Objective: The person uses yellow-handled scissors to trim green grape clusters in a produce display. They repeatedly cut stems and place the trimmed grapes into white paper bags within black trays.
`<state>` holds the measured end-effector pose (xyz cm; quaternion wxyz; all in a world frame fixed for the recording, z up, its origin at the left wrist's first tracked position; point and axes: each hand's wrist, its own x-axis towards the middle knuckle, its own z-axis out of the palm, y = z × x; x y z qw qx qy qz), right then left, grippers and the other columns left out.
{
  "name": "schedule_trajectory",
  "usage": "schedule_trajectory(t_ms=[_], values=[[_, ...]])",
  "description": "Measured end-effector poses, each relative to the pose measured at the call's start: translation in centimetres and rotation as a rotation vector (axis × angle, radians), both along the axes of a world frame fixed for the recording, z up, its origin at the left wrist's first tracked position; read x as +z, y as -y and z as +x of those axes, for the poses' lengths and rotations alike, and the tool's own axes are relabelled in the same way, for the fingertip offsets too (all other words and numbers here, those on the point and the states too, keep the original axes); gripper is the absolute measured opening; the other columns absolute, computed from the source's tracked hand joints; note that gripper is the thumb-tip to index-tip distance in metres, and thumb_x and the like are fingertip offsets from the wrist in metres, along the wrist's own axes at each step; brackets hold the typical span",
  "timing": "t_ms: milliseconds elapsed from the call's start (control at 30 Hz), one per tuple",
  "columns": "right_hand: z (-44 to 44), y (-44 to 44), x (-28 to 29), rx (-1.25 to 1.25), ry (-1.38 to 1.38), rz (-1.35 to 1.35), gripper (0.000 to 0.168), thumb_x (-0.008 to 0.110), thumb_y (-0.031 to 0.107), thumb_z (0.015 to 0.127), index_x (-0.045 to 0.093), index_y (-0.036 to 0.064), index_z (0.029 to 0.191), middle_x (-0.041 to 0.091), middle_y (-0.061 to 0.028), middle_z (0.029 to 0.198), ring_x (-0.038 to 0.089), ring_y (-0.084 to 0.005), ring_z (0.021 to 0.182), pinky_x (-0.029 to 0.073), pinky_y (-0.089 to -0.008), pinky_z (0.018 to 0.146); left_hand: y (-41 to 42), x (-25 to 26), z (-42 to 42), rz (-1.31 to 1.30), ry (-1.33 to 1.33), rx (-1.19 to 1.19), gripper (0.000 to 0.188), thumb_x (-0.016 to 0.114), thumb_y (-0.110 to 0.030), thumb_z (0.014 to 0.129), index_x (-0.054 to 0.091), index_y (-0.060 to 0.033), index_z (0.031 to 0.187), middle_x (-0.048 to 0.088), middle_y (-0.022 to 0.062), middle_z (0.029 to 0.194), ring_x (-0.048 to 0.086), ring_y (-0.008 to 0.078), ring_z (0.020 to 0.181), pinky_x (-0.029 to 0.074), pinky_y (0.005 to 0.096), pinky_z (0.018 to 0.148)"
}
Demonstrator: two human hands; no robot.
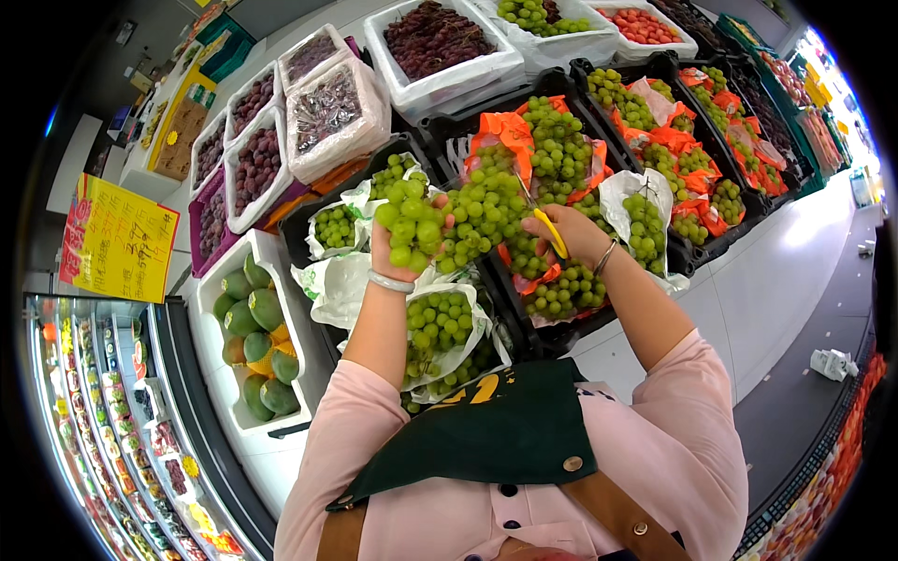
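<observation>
A bunch of large green grapes (409,228) rests in my left hand (386,256), whose fingers curl around its far side. A larger bunch of green grapes (487,214) lies against it on the right; I cannot tell whether my left hand supports that one too. My right hand (579,235) grips scissors by their yellow handles (554,231), with the thin metal blades pointing up and left beside the larger bunch. Beneath both hands, black plastic crates (537,336) hold green grapes in orange and white wrapping paper (337,280).
White foam boxes of dark grapes (438,38) stand behind the crates. At the left are a foam box of mangoes (256,315), a handwritten yellow sign (123,242) and a lit refrigerated display (126,435). A foam box of small red fruit (638,26) sits farther back.
</observation>
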<state>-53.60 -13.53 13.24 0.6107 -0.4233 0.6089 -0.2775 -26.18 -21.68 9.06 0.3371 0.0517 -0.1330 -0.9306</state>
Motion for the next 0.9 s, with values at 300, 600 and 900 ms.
schedule_trajectory(t_ms=[300, 600, 900], values=[[1.9, -0.3, -0.8, 0.028, 0.052, -0.036, 0.042, 0.059, 0.039, 0.082, 0.053, -0.001, 0.094, 0.059, -0.0076, 0.065, 0.054, -0.0116, 0.043, 0.042, -0.0231, 0.043, -2.7, 3.0, 0.5, 0.055, -0.476, -0.101, 0.058, 0.04, -0.043, 0.089, 0.023, -0.0193, 0.139, 0.012, 0.0109, 0.145, 0.016, 0.0403, 0.131, 0.04, 0.0577, 0.09], [6.2, -2.9, 4.4, -0.013, 0.365, -0.197, 0.042, 0.063, 0.019, 0.082, 0.043, 0.002, 0.114, 0.06, -0.0062, 0.082, 0.057, -0.0096, 0.065, 0.044, -0.0204, 0.057, -5.7, 5.1, -0.3, -0.031, -0.272, 0.112, 0.062, 0.041, -0.048, 0.086, 0.032, -0.0101, 0.134, 0.027, 0.0183, 0.14, 0.018, 0.039, 0.131, 0.023, 0.0633, 0.098], [10.1, -3.9, 5.2, -0.088, 0.594, -0.592, 0.052, 0.063, 0.005, 0.08, 0.032, 0.002, 0.121, 0.056, -0.0087, 0.101, 0.056, -0.0118, 0.085, 0.047, -0.0231, 0.073, -7.9, 7.7, -0.2, -0.03, -0.209, 0.158, 0.057, 0.033, -0.048, 0.088, 0.037, -0.0095, 0.13, 0.034, 0.0173, 0.136, 0.024, 0.0436, 0.127, 0.025, 0.0616, 0.098]])
